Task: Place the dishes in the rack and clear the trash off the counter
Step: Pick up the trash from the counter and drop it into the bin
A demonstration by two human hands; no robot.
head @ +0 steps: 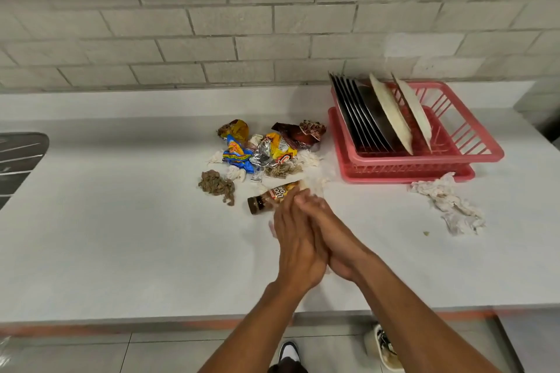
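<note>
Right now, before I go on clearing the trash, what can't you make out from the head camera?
- Brown bottle: far end hidden behind the hands; its label is only partly readable.
- Left hand and right hand: pressed together and blurred, so anything between the palms is hidden.
- Pink rack: plates screen its left interior.
- Dark object: cut off by the left edge.

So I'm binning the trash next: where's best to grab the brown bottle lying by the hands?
Probably around the labelled body of the brown bottle, coming from above. It lies on its side on the counter, cap pointing left, so its round middle is exposed.
</note>
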